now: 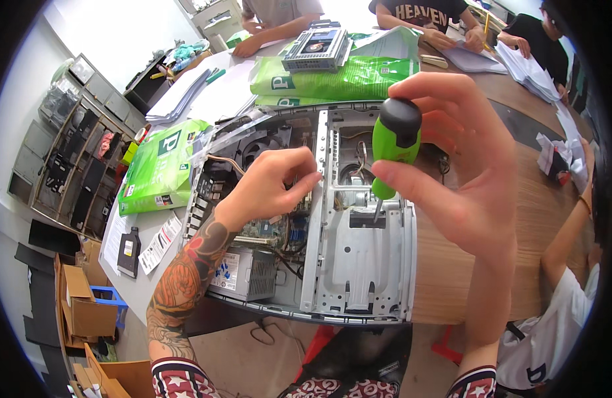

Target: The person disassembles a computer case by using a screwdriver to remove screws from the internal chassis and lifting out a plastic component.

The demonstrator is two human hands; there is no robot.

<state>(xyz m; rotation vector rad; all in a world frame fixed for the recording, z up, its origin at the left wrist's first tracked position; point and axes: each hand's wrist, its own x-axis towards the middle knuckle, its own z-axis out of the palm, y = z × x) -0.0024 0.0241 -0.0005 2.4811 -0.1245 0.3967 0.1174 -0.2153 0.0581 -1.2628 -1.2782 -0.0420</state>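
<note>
An opened desktop computer case (312,265) lies on the table in front of me, its metal frame and inner parts exposed. My right hand (462,166) holds a green and black screwdriver (393,142) upright between thumb and fingers, its shaft pointing down over the metal drive bay on the right half. My left hand (269,182) reaches over the circuit board side, by the central metal rail. Its fingers are curled in with thumb and forefinger close together; whatever they may hold is hidden. Below the left hand sits a silver power supply (249,273) with a label and vent holes.
Green paper packs (157,169) lie left of and behind the case; a metal drive cage (317,48) rests on the far one. A black drive part (129,252) lies at the left table edge. Several people sit around the table with papers (528,69). Cardboard boxes (87,298) stand lower left.
</note>
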